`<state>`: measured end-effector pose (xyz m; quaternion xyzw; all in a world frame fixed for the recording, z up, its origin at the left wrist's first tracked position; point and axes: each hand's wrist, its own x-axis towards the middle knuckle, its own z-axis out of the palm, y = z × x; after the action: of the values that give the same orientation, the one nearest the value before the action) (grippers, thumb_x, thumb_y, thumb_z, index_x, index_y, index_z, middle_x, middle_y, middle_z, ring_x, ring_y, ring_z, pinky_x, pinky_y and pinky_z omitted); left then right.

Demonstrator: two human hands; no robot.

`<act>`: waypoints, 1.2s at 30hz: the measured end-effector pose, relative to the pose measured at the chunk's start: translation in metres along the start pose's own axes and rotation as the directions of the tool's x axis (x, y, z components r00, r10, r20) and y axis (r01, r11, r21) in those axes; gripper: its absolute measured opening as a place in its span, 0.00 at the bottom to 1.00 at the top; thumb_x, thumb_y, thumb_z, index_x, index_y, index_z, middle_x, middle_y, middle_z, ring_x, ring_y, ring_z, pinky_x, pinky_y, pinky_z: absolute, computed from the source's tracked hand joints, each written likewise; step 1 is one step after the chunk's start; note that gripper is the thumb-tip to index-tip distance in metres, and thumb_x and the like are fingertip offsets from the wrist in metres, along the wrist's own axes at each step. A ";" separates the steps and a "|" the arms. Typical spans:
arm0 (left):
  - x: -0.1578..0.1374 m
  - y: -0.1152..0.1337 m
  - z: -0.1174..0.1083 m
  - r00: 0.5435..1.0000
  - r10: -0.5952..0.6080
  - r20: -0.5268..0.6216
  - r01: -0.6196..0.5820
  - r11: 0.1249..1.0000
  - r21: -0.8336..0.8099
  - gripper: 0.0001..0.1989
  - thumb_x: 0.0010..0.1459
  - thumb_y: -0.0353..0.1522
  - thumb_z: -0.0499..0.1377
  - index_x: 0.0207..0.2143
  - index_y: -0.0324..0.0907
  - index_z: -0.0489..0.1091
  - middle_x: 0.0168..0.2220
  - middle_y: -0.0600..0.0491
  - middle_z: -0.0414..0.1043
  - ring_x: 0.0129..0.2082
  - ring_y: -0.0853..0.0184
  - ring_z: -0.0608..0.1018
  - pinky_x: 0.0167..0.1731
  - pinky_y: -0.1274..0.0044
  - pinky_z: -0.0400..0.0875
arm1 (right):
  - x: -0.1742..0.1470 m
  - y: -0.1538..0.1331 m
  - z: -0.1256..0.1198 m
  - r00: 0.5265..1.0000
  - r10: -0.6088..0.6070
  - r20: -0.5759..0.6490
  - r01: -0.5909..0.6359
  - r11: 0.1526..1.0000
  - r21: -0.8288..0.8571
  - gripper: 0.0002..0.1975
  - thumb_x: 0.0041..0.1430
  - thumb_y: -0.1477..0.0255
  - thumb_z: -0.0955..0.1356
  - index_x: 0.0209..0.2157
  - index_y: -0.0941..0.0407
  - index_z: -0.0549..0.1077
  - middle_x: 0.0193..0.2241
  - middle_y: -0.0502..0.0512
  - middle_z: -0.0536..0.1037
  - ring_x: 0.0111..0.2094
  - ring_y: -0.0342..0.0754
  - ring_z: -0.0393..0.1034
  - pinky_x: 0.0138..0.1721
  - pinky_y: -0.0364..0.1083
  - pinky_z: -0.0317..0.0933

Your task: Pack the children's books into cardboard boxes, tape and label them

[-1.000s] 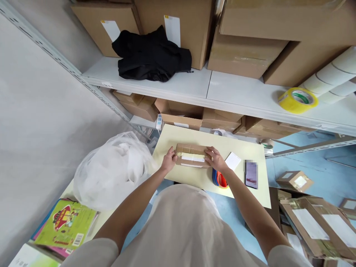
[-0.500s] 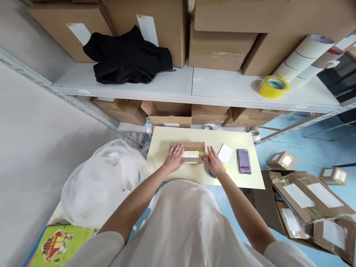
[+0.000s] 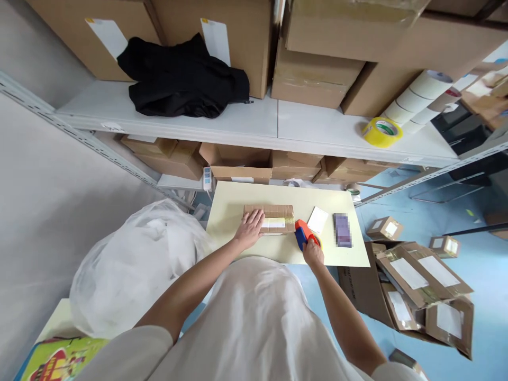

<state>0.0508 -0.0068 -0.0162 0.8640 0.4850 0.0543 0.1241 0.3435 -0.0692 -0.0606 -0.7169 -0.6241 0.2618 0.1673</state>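
A small cardboard box [image 3: 273, 211] with a pale label lies on the cream table [image 3: 226, 197]. My left hand [image 3: 251, 226] rests flat across the box's left end, fingers stretched out. In my right hand [image 3: 313, 253] is a red and blue tape dispenser [image 3: 304, 231], its front end close to the box's right end. Part of a yellow roll shows at the dispenser's right side. Whether tape runs from it to the box I cannot tell. A white card [image 3: 318, 219] lies just right of the dispenser, and a blurred-out purple item [image 3: 342, 230] lies further right.
Above the table, a shelf [image 3: 262, 120] carries large cartons, black clothing [image 3: 186, 79] and a yellow tape roll [image 3: 381, 132]. A bulging white plastic bag [image 3: 138, 270] stands to the left. Labelled parcels fill an open carton [image 3: 353, 286] on the floor at right.
My right hand has closed around the tape dispenser and turned it up beside the box. My left hand stays on the box. The camera view has shifted slightly.
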 end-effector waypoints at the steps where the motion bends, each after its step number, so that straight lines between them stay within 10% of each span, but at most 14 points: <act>1: 0.000 0.000 0.000 1.000 0.006 0.001 -0.006 1.000 -0.009 0.35 0.59 0.35 0.54 0.66 0.40 0.45 0.66 0.42 0.47 0.67 0.54 0.48 0.63 0.59 0.40 | 0.000 0.000 -0.011 0.994 0.076 -0.075 -0.077 0.997 -0.001 0.21 0.59 0.58 0.54 0.44 0.54 0.68 0.30 0.63 0.76 0.30 0.56 0.71 0.33 0.52 0.60; 4: -0.002 -0.001 0.000 0.999 0.033 -0.004 -0.033 0.999 -0.044 0.35 0.58 0.34 0.54 0.66 0.40 0.46 0.67 0.42 0.47 0.67 0.54 0.48 0.63 0.58 0.40 | 0.004 -0.011 -0.052 0.941 0.212 -0.264 -0.216 0.976 0.015 0.22 0.59 0.55 0.53 0.35 0.55 0.67 0.26 0.61 0.74 0.28 0.55 0.68 0.28 0.50 0.58; 8: -0.006 -0.003 0.001 0.997 0.072 -0.011 -0.072 0.995 -0.074 0.35 0.58 0.35 0.54 0.66 0.40 0.46 0.67 0.42 0.45 0.67 0.53 0.48 0.63 0.58 0.41 | 0.030 -0.056 -0.097 0.898 0.194 -0.395 -0.066 0.947 0.316 0.21 0.59 0.51 0.54 0.22 0.52 0.58 0.17 0.49 0.63 0.22 0.46 0.57 0.23 0.44 0.52; 13: -0.014 0.001 0.004 0.997 0.075 0.006 -0.074 0.993 -0.089 0.35 0.58 0.34 0.54 0.66 0.39 0.46 0.67 0.42 0.45 0.67 0.54 0.47 0.63 0.59 0.40 | 0.071 -0.124 -0.096 0.998 0.015 -0.060 0.017 0.865 0.502 0.27 0.52 0.44 0.60 0.17 0.52 0.54 0.14 0.45 0.55 0.19 0.41 0.48 0.20 0.44 0.46; 23: -0.023 0.003 -0.005 1.000 -0.014 0.007 0.016 0.914 -0.406 0.33 0.59 0.42 0.53 0.63 0.37 0.53 0.65 0.42 0.53 0.66 0.54 0.51 0.64 0.59 0.40 | 0.088 -0.135 -0.072 0.956 -0.099 0.276 -0.023 0.913 0.406 0.27 0.49 0.46 0.64 0.15 0.54 0.58 0.13 0.45 0.56 0.18 0.39 0.48 0.19 0.42 0.46; 26: -0.011 0.002 -0.017 0.976 -0.215 0.027 0.158 0.618 -0.770 0.28 0.63 0.45 0.46 0.61 0.41 0.58 0.62 0.44 0.58 0.63 0.56 0.60 0.61 0.62 0.53 | 0.090 -0.129 -0.074 0.956 -0.105 0.275 -0.032 0.892 0.451 0.28 0.49 0.44 0.63 0.15 0.54 0.57 0.13 0.45 0.56 0.17 0.39 0.49 0.19 0.42 0.47; 31: 0.010 0.008 -0.046 0.878 -0.316 0.360 0.289 -0.252 -0.924 0.24 0.63 0.46 0.49 0.55 0.42 0.63 0.55 0.44 0.68 0.50 0.59 0.75 0.49 0.66 0.68 | 0.092 -0.119 -0.073 0.951 -0.136 0.279 -0.024 0.863 0.504 0.29 0.50 0.44 0.63 0.16 0.54 0.57 0.13 0.45 0.56 0.17 0.39 0.48 0.18 0.42 0.46; 36: 0.022 0.009 -0.058 0.792 -0.205 0.576 0.410 -0.520 -0.749 0.15 0.53 0.43 0.62 0.34 0.40 0.71 0.34 0.48 0.76 0.37 0.65 0.79 0.38 0.74 0.72 | 0.093 -0.117 -0.073 0.941 -0.159 0.298 -0.009 0.869 0.494 0.29 0.51 0.44 0.62 0.16 0.54 0.56 0.13 0.45 0.55 0.17 0.39 0.48 0.18 0.42 0.46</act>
<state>0.0568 0.0170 0.0415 0.1688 0.4572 0.3266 0.8098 0.2997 0.0481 0.0486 -0.5724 -0.5843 0.5198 0.2466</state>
